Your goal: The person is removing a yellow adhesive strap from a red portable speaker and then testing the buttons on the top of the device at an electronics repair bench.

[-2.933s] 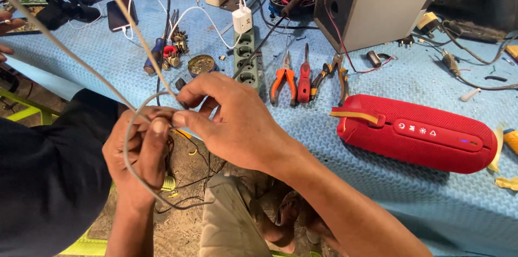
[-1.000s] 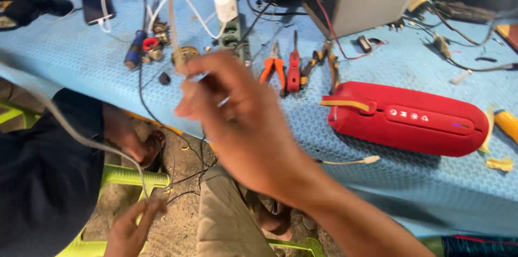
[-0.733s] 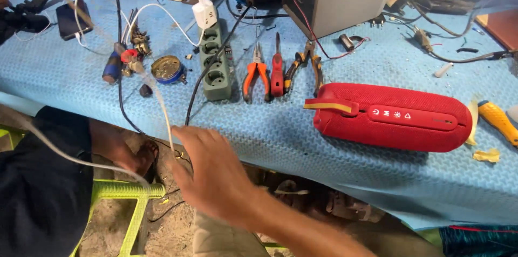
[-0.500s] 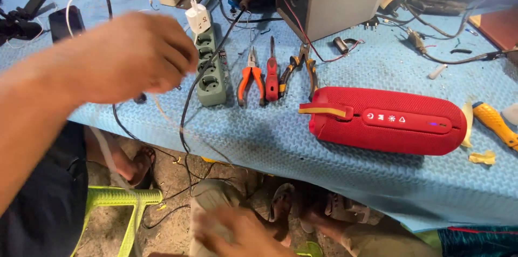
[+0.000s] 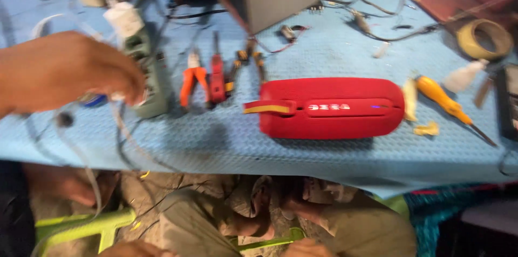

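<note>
The white cable (image 5: 127,133) runs from the closed fingers of the left hand (image 5: 65,76) down over the edge of the blue table cover (image 5: 226,143) and hangs below it. The hand is held above the table, just left of the grey power strip (image 5: 145,73), and its fingers are curled shut around the cable near a white end piece; the picture is blurred here, so I think it pinches the cable, but the exact grip is not clear. The right hand (image 5: 137,249) is only partly seen at the bottom edge, under the table, and I cannot tell if it is open or closed.

Right of the power strip lie orange-handled pliers (image 5: 190,81) and a red tool (image 5: 217,76), close together. Further right of them lies the red speaker (image 5: 332,108), flat on the cover. Beyond the speaker, far from the power strip, lies a yellow screwdriver (image 5: 445,103).
</note>
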